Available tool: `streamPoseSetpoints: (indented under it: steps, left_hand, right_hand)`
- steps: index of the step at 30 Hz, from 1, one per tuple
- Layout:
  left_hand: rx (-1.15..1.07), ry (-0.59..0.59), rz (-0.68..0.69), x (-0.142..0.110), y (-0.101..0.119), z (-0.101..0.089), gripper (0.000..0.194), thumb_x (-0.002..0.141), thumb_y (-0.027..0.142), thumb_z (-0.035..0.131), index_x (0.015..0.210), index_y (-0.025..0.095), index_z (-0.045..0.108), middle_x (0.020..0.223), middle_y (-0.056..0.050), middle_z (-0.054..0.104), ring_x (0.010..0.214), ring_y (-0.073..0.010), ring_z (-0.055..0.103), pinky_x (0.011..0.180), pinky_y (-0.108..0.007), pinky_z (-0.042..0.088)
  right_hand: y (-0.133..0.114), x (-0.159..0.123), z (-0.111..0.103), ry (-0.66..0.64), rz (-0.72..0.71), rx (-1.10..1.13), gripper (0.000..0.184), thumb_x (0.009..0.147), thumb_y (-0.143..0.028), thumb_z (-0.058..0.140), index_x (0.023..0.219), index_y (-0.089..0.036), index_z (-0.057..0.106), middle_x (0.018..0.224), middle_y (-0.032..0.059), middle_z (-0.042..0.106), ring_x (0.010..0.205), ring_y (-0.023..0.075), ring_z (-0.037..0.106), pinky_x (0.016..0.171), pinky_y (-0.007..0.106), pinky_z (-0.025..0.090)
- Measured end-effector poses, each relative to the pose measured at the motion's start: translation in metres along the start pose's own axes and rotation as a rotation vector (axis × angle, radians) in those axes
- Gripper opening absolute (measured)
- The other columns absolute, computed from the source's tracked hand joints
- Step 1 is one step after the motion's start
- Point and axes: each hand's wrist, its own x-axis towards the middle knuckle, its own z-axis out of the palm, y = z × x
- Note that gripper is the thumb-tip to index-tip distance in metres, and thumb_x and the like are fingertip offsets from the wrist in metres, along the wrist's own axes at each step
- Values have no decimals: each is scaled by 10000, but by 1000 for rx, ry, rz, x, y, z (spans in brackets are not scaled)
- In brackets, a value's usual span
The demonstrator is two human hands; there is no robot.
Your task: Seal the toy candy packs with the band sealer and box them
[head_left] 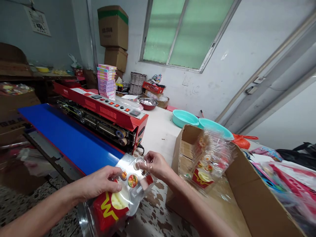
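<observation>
Both hands hold a clear plastic bag (128, 189) of toy food: a red fries box with a yellow M, a small pizza disc and other bits. My left hand (102, 182) grips the bag's left side, thumb and fingers closed on it. My right hand (155, 164) pinches the bag's open top edge. The bag sits just in front of the blue conveyor belt (69, 138) of a red sealing machine (111, 115).
An open cardboard box (247, 200) at right holds several more filled clear bags (209, 161). Two turquoise basins (185, 118) stand behind it. A stack of pastel boxes (106, 80) rests on the machine. Cartons, a metal bowl (148, 103) and baskets line the back wall.
</observation>
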Motion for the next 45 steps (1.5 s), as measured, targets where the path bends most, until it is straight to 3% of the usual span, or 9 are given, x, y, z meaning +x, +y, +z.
streamPoseSetpoints:
  steps: [6, 9, 15, 19, 22, 27, 33, 40, 45]
  left_hand:
    - [-99, 80, 16, -7, -2, -14, 426, 670, 282, 714, 1059, 124, 640, 995, -95, 707, 934, -258, 645, 810, -324, 505]
    - [-197, 66, 61, -11, -1, -17, 443, 681, 253, 729, 1093, 126, 631, 1030, -116, 706, 943, -257, 654, 839, -335, 501]
    - [-286, 121, 115, -7, -11, -6, 388, 693, 208, 725, 1061, 131, 632, 995, -107, 710, 901, -244, 668, 803, -324, 503]
    - [-336, 156, 138, -7, -17, 4, 386, 692, 226, 732, 1051, 145, 615, 1014, -101, 703, 906, -242, 664, 800, -326, 504]
    - [-336, 189, 126, -4, -10, 5, 401, 707, 287, 733, 1064, 157, 603, 1021, -101, 698, 926, -233, 659, 809, -315, 503]
    - [-345, 357, 101, 28, 19, -16, 474, 726, 520, 657, 1018, 148, 631, 869, -96, 705, 684, -168, 651, 561, -246, 491]
    - [-331, 533, 81, 67, 24, -32, 257, 528, 293, 753, 685, 122, 643, 672, -74, 693, 500, -132, 573, 421, -206, 371]
    - [-297, 725, 216, 89, 10, -35, 208, 528, 284, 742, 615, 129, 635, 515, -13, 627, 450, -112, 536, 450, -217, 371]
    - [-311, 715, 143, 94, 9, -45, 299, 502, 338, 787, 606, 125, 604, 536, -54, 650, 447, -144, 562, 437, -238, 397]
  right_hand:
    - [-16, -6, -29, -26, -121, 181, 557, 722, -718, 525, 791, -177, 642, 880, 58, 627, 757, 162, 547, 695, 299, 425]
    - [-11, -11, -30, -27, -188, 224, 434, 665, -612, 687, 704, -181, 648, 1158, 89, 583, 1066, 233, 510, 836, 309, 417]
    - [1, -10, -12, -20, 65, 593, 428, 615, -523, 779, 636, -174, 533, 677, -1, 617, 613, 122, 565, 658, 291, 474]
    - [-6, -10, -13, -11, 135, 624, 436, 575, -502, 814, 720, -173, 568, 782, 24, 681, 655, 143, 627, 662, 300, 503]
    - [-14, -10, -13, 36, 105, 602, 440, 544, -497, 829, 659, -147, 589, 678, 22, 667, 623, 137, 615, 656, 291, 502]
    - [-30, -6, -3, -7, 74, 497, 442, 489, -490, 847, 608, -131, 620, 600, 18, 645, 575, 116, 571, 592, 254, 458]
    - [-26, 3, 5, 52, 56, 476, 414, 446, -464, 860, 558, -142, 625, 531, -8, 605, 522, 98, 511, 550, 244, 406]
    - [-16, 16, 14, 164, 128, 586, 354, 389, -314, 867, 579, -142, 623, 582, 15, 634, 562, 139, 574, 611, 292, 478]
    - [-12, 24, 25, 205, 137, 645, 315, 413, -222, 812, 598, -158, 564, 554, -7, 616, 506, 113, 543, 516, 249, 447]
